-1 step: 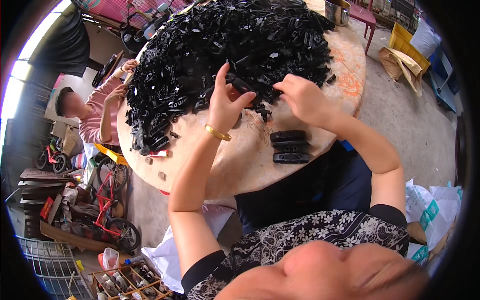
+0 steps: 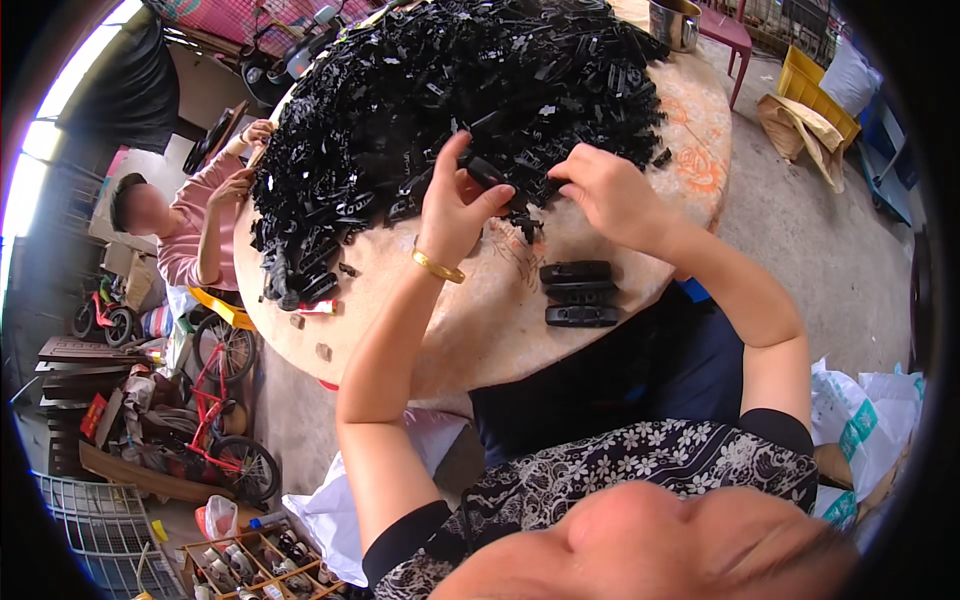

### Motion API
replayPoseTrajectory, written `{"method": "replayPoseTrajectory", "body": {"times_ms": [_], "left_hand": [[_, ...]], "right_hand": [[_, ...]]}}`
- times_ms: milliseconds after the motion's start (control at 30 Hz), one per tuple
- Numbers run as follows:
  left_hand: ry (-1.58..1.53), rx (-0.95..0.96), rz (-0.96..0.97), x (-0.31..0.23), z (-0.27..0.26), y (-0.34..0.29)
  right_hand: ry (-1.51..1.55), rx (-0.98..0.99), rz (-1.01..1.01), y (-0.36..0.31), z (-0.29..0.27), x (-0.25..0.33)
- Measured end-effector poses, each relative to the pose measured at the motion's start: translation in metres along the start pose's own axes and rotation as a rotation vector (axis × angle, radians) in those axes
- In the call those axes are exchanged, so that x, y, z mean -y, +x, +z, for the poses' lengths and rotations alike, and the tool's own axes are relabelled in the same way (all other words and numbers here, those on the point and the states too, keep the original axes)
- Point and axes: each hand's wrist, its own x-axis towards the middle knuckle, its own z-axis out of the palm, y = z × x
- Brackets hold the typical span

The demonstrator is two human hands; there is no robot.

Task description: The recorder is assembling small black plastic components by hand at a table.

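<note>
My left hand (image 2: 452, 210) is closed on a black plastic part (image 2: 487, 172), held between thumb and fingers with the index finger raised. To its right, my right hand (image 2: 615, 200) pinches with thumb and index finger; what sits in the pinch is too small and dark to make out against the black pieces. Both hands are over the near edge of a large heap of black plastic pieces (image 2: 480, 75). Below my right hand, a few similar rounded black parts (image 2: 580, 294) lie in a short row on the round table (image 2: 440, 350).
Across the table to the left sits a person in a pink top (image 2: 200, 220), hands at the heap's edge. A metal pot (image 2: 675, 25) stands at the far right of the table. A red bicycle (image 2: 210, 410) and a wooden compartment box (image 2: 265, 565) are on the floor at left.
My left hand has shifted very slightly right and down with the black part. My right hand's fingers have moved a little; the grips look the same.
</note>
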Motion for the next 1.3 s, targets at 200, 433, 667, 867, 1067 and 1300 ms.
{"method": "replayPoseTrajectory", "body": {"times_ms": [200,433,667,867,1067,1300], "left_hand": [[-0.14,0.157,-0.167,0.001,0.018,-0.01],[-0.073,0.148,-0.137,-0.003,0.026,-0.018],[-0.166,0.108,-0.174,-0.003,0.026,-0.019],[-0.474,0.27,-0.265,0.002,0.019,-0.019],[-0.663,0.292,-0.345,-0.001,0.025,-0.021],[-0.557,0.334,-0.508,-0.006,0.02,-0.019]], "right_hand": [[0.48,-0.02,0.228,0.001,-0.013,0.014],[0.496,-0.062,0.095,-0.001,-0.015,0.02],[0.136,-0.204,-0.296,-0.005,-0.011,0.02],[0.496,-0.137,0.103,-0.004,-0.021,0.028],[0.665,-0.141,0.157,-0.004,-0.015,0.028],[0.064,-0.147,-0.43,-0.001,-0.025,0.022]]}}
